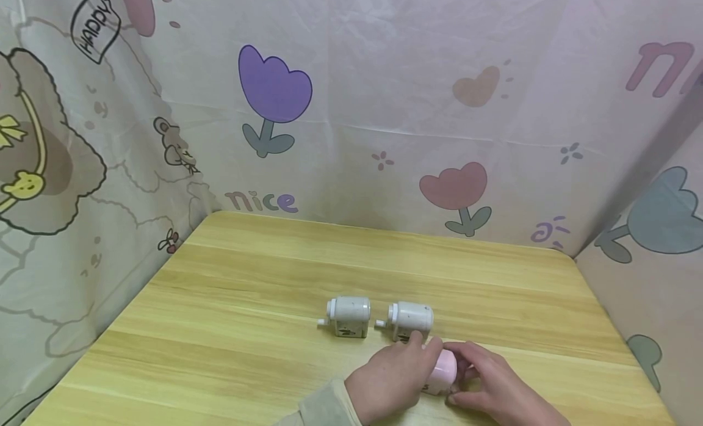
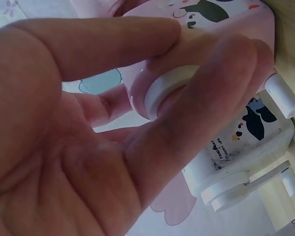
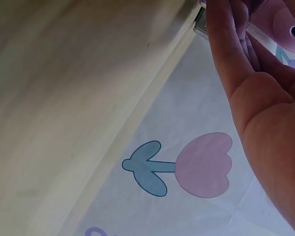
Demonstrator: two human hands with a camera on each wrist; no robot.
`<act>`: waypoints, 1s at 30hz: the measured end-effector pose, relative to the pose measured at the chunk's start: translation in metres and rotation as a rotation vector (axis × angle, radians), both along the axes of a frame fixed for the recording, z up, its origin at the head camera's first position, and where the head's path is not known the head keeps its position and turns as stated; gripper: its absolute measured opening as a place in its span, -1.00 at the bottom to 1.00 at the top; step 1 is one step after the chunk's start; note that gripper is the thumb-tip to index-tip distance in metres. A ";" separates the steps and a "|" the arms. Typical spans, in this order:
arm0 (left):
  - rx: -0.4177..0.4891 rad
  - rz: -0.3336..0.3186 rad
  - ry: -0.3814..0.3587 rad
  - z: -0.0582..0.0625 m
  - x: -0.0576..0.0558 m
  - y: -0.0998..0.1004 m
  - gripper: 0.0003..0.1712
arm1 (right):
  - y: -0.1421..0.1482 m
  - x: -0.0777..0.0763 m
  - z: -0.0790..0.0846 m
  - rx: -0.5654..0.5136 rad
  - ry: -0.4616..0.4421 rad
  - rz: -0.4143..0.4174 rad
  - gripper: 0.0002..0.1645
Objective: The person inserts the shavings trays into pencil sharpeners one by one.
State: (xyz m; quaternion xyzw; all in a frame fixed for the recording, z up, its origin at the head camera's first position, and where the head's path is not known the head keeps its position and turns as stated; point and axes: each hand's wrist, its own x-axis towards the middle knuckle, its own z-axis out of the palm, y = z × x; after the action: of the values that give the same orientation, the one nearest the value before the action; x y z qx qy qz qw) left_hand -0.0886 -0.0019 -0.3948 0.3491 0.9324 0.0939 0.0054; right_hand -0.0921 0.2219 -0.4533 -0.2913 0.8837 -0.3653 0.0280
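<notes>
A pink hand-crank pencil sharpener [image 1: 443, 370] sits near the front of the table between both hands. My left hand [image 1: 392, 377] grips it from the left; in the left wrist view thumb and fingers reach over its printed body [image 2: 246, 24], around the white crank ring. From the right, my right hand [image 1: 497, 383] holds the other end with bent fingers and thumb. In the right wrist view the pink end face [image 3: 276, 23] shows a dark round hole. Just beyond the hands stands a white crank sharpener [image 1: 414, 316], its front partly covered by the left fingers.
Left of that one stands another white sharpener [image 1: 351, 313], its crank pointing left too. All are on a wood-grain table [image 1: 219, 328]. A printed cloth [image 1: 362, 96] with flowers and lettering hangs along the back and both sides.
</notes>
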 end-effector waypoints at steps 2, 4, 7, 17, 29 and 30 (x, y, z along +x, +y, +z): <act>0.003 -0.003 0.009 0.000 0.000 0.000 -0.45 | -0.001 0.000 0.001 0.005 -0.028 -0.008 -0.24; 0.006 -0.005 0.022 -0.001 0.000 0.000 -0.44 | -0.002 0.000 0.003 0.010 -0.061 -0.016 -0.24; 0.010 -0.006 0.044 -0.002 0.000 0.000 -0.43 | -0.004 0.000 0.004 0.016 -0.091 -0.022 -0.24; 0.013 -0.007 0.049 -0.004 0.001 0.000 -0.43 | -0.010 0.000 -0.002 -0.042 0.008 0.007 -0.33; -0.005 0.012 0.000 -0.002 0.002 0.001 -0.39 | -0.015 -0.001 -0.004 -0.053 0.081 0.000 -0.32; -0.005 0.011 0.004 -0.002 0.002 0.001 -0.39 | -0.015 -0.001 -0.004 -0.056 0.072 0.002 -0.32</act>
State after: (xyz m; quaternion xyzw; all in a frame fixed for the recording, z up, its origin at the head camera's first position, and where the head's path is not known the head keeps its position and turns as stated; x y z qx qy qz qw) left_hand -0.0868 -0.0012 -0.3971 0.3440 0.9345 0.0908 0.0037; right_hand -0.0934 0.2070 -0.4575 -0.3058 0.8733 -0.3791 -0.0116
